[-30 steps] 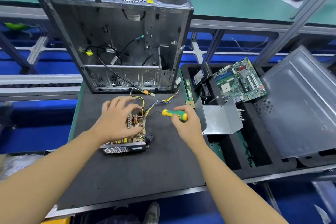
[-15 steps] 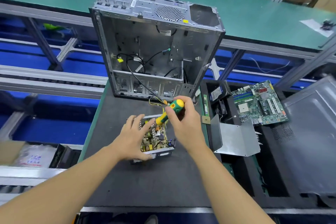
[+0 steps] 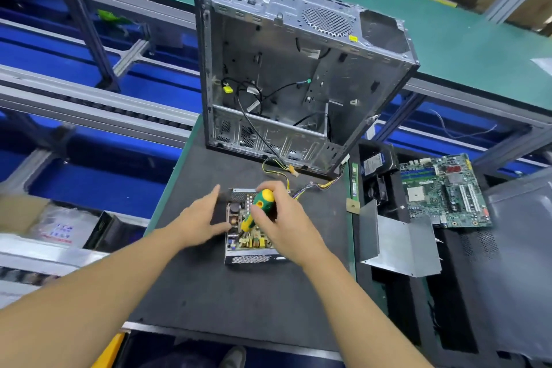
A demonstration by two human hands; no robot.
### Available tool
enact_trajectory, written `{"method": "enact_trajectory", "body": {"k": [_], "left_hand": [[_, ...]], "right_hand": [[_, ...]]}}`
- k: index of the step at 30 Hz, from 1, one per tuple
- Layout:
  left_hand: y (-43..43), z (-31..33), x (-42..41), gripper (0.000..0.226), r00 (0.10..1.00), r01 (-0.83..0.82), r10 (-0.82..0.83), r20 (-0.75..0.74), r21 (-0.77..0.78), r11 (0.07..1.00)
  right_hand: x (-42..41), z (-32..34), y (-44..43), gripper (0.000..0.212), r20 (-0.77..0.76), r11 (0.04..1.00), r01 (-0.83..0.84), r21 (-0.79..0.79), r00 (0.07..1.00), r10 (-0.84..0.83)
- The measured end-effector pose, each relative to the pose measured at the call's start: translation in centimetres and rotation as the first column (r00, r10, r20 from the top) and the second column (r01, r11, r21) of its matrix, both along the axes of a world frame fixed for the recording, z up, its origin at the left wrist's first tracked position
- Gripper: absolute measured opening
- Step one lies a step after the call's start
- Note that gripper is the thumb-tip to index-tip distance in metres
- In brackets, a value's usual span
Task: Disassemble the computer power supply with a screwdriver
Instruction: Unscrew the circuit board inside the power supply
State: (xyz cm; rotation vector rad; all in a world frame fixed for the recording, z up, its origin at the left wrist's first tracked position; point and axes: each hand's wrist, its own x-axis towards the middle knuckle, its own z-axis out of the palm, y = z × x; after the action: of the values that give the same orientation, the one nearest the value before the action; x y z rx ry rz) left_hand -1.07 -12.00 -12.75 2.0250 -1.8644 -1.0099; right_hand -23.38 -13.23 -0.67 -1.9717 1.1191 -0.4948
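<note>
- Worktop: carries the power supply directly beneath the right hand and just to the right of the left hand. The unit lies with its cover off and its circuit board exposed.
- Computer case: stands open beyond both hands.
- Left hand: one second ago it lay flat on top of the board. It is now at the unit's left wall, fingers straight, grasping nothing. The board is thereby cleared for the tool and the unit appears braced.
- Right hand: fingers curled firmly round the screwdriver handle.
- Screwdriver: one second ago it was held level, to the right of the unit. It now stands near upright, tip down among the board components. Removal of a board screw appears imminent; whether the tip is seated in a screw cannot be told.
</note>
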Motion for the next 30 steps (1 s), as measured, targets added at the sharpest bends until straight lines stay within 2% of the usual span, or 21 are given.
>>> {"method": "enact_trajectory", "body": {"k": [2, 4, 11, 16, 24, 30], "left_hand": [[1.2, -1.7, 0.0, 0.105, 0.976, 0.112, -0.121, 0.18, 0.058, 0.992], [2.2, -2.9, 0.1, 0.11, 0.927, 0.239, -0.255, 0.274, 0.093, 0.967], [3.1, -3.5, 0.7, 0.113, 0.917, 0.293, -0.298, 0.267, 0.059, 0.954], [3.5, -3.8, 0.6, 0.11, 0.919, 0.276, -0.263, 0.292, -0.003, 0.961], [3.6, -3.9, 0.5, 0.111, 0.907, 0.282, -0.267, 0.327, 0.002, 0.959], [3.6, -3.8, 0.5, 0.108, 0.885, 0.308, -0.296, 0.359, 0.026, 0.951]], "right_hand": [[0.5, -0.7, 0.3, 0.02, -0.023, 1.0, -0.017, 0.018, 1.0, 0.017], [0.8, -1.4, 0.6, 0.021, -0.022, 0.999, -0.02, 0.029, 1.0, 0.021], [1.1, -2.9, 1.2, 0.026, -0.057, 0.999, -0.033, 0.025, 0.998, 0.034], [1.6, -3.0, 1.3, 0.026, -0.062, 0.989, -0.126, -0.073, 0.991, 0.121], [1.9, -2.4, 1.2, 0.029, -0.067, 0.977, -0.17, -0.129, 0.984, 0.162], [2.2, -1.6, 1.5, 0.034, -0.131, 0.947, -0.29, -0.141, 0.953, 0.273]]}}
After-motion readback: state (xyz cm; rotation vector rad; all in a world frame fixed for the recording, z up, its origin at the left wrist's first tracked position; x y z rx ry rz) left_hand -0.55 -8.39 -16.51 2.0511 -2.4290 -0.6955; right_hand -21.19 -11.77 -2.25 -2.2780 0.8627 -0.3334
